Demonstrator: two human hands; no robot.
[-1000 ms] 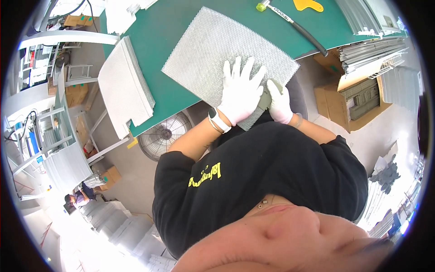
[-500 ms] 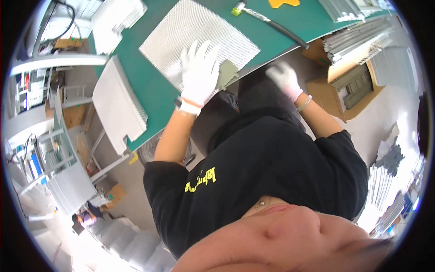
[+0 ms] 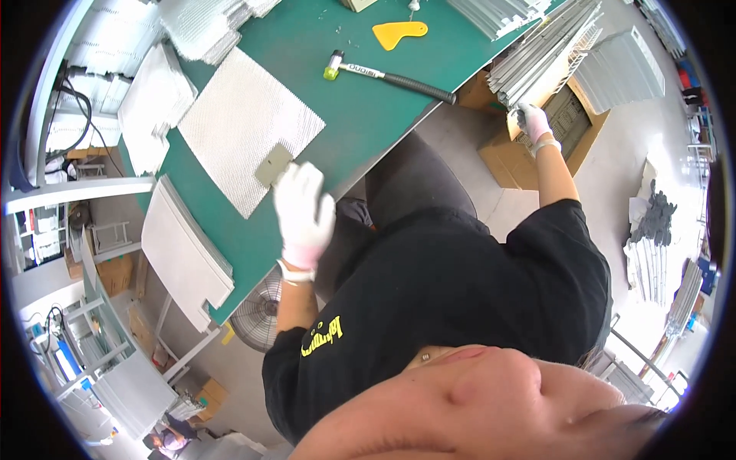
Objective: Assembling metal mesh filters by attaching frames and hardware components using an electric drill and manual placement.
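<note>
My left hand [image 3: 301, 211], in a white glove, is at the table's near edge with its fingers and thumb apart. Its fingertips are beside a small grey-green plate [image 3: 274, 165], which lies on the corner of a silvery mesh sheet [image 3: 241, 126]. Whether they touch the plate I cannot tell. Off to the right, my gloved right hand [image 3: 534, 126] reaches over an open cardboard box [image 3: 510, 165], close to the ends of long grey metal strips [image 3: 537, 65]. Its grey-stained fingers are curled, and what they hold is hidden.
On the green table [image 3: 349, 115] lie a mallet [image 3: 391, 78] with a black handle and a yellow scraper [image 3: 399, 34]. White notched panels [image 3: 184, 245] are stacked at the left edge. A floor fan [image 3: 257, 314] stands below the table.
My right hand has moved right, from beside my lap to the cardboard box. My left hand has come off the mesh sheet toward the table's near edge. The whole view has shifted.
</note>
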